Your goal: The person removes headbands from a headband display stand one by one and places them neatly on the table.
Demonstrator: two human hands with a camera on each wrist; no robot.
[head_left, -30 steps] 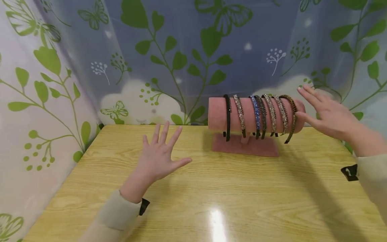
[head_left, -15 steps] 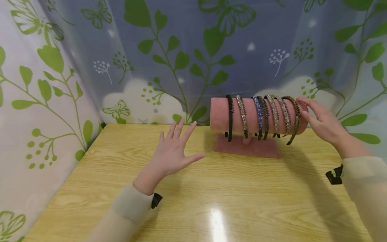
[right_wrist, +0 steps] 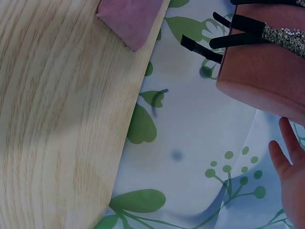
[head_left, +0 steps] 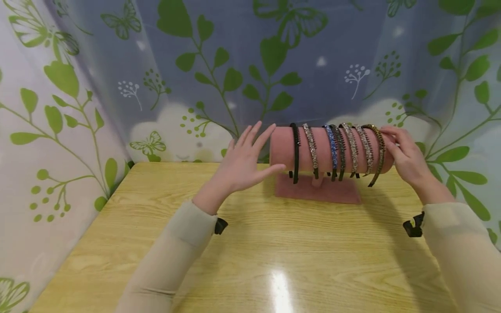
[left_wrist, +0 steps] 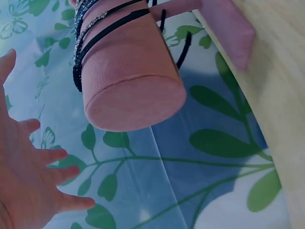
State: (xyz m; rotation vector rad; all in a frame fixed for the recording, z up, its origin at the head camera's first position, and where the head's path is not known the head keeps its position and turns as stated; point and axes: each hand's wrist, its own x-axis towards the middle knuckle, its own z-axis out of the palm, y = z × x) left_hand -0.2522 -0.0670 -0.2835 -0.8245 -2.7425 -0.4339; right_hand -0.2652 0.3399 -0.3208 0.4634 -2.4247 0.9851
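Observation:
A pink padded headband stand (head_left: pixel 280 148), a horizontal roll on a flat base, stands at the back right of the table in the head view. Around it sit several headbands: a plain black headband (head_left: pixel 295 152) at the left, a blue glittery headband (head_left: pixel 332 145) mid-roll, a gold-and-black headband (head_left: pixel 380 152) at the right. My left hand (head_left: pixel 243 163), fingers spread, is beside the roll's left end; the left wrist view shows a gap between them. My right hand (head_left: pixel 409 161) is at the right end, fingertips at its edge; whether they press on it I cannot tell.
The light wooden table (head_left: pixel 242 261) spreads in front of the stand. A curtain (head_left: pixel 219 65) with leaves and butterflies hangs right behind the table's back edge and along the left side.
My left hand has moved right and up to the roll's left end. The right hand has come left, in to the roll's right end. The stand and headbands keep their places.

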